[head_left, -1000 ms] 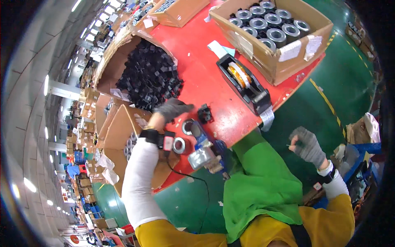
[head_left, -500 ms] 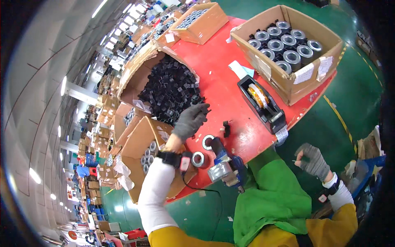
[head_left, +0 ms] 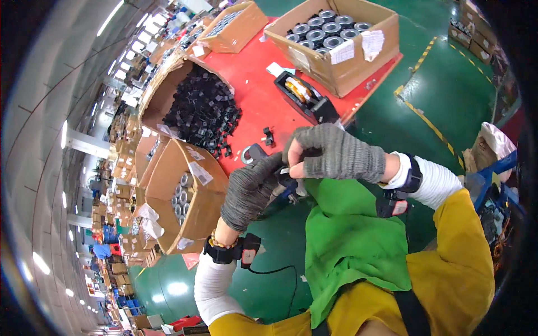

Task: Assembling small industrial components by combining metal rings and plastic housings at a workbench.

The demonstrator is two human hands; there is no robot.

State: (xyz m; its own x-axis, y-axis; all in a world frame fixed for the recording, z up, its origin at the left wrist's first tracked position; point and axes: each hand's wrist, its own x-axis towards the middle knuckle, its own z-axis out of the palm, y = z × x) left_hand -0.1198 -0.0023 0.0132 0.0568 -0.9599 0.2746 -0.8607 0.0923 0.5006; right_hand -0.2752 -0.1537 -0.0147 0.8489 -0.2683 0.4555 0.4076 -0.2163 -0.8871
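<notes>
Meeting above the near edge of the red table (head_left: 255,78), the gloved left hand (head_left: 252,193) and right hand (head_left: 339,154) crowd a small dark piece (head_left: 286,178). Left fingers curl inward; right thumb and forefinger bend toward each other. Their grip is hidden, so I cannot tell which clamps it. Beyond stand black parts (head_left: 204,106), a tape dispenser (head_left: 323,110) and cartons; green floor (head_left: 269,288) surrounds.

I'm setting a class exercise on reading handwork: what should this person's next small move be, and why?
Probably, the left hand should hold steady while the right hand gently guides the small pale piece, since that lies beside the right thumb and the hands are close together. Their fingers hide whatever else is there.
</notes>
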